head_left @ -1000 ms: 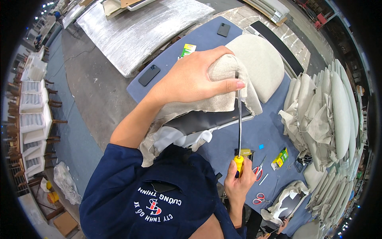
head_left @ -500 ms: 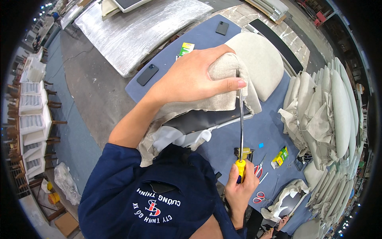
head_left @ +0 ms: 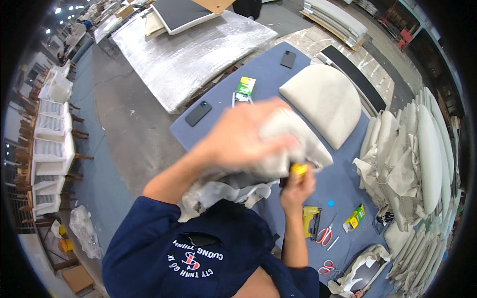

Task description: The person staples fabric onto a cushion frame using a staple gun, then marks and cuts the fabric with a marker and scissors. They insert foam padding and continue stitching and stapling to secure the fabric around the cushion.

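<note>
My left hand (head_left: 241,139), blurred by motion, is wrapped over the top of a padded piece covered in beige fabric (head_left: 316,148), its thumb on the side towards my right hand. White wadding (head_left: 221,192) shows below the fabric, close to my chest. My right hand (head_left: 299,188) grips a screwdriver by its yellow handle (head_left: 298,169), right against the fabric's lower right edge. The screwdriver's shaft cannot be made out here. A rounded beige cushion (head_left: 323,102) lies flat on the blue table just beyond the piece.
On the blue table (head_left: 343,171) lie a staple gun (head_left: 311,221), red-handled scissors (head_left: 325,234), two phones, including a black one (head_left: 198,113), and a green-yellow box (head_left: 355,218). Stacked beige covers (head_left: 392,164) stand at the right. A wrapped panel (head_left: 184,64) is beyond the table.
My right hand has moved up to the fabric with the screwdriver, whose long shaft showed before. My left hand keeps its hold on the padded piece. The whole view has shifted.
</note>
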`<action>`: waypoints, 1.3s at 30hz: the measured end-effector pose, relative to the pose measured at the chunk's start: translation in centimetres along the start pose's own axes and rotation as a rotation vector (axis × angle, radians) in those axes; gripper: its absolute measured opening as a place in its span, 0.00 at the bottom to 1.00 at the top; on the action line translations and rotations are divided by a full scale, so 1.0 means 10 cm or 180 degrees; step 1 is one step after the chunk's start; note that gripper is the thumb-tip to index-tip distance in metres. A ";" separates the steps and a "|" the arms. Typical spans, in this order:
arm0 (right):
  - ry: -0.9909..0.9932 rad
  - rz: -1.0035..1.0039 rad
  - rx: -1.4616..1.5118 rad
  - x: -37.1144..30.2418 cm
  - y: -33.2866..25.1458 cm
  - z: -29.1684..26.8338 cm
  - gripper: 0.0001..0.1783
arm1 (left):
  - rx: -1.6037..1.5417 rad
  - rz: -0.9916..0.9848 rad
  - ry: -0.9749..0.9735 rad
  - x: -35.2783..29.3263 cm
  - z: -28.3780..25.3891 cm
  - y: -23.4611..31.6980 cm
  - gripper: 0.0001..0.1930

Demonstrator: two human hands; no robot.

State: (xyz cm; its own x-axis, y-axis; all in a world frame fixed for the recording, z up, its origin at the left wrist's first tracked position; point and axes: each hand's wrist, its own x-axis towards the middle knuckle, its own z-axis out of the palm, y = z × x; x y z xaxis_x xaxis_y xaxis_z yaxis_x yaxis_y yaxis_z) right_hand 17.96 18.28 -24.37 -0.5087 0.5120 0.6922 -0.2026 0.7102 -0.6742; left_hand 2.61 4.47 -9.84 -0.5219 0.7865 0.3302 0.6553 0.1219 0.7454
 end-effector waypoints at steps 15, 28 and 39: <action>-0.1176 0.1697 0.0319 -0.74 -0.50 -0.53 0.12 | -0.0593 -0.0589 0.0076 0.08 -0.17 -0.46 0.24; -0.1477 0.1688 0.0307 -0.53 -0.60 -0.52 0.11 | -0.0482 -0.0169 0.0000 -0.02 -0.17 -0.42 0.29; -0.1503 0.1492 -0.0334 -0.33 -0.80 -0.65 0.09 | -0.0675 -0.0275 -0.0015 0.01 -0.14 -0.34 0.30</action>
State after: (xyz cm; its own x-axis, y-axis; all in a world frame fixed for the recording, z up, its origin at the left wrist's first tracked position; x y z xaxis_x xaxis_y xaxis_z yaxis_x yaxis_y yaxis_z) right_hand 26.75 14.07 -19.61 -0.8392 0.5282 0.1296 0.1989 0.5198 -0.8308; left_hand -0.51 3.30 -11.52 -0.5683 0.7815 0.2575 0.4787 0.0594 0.8760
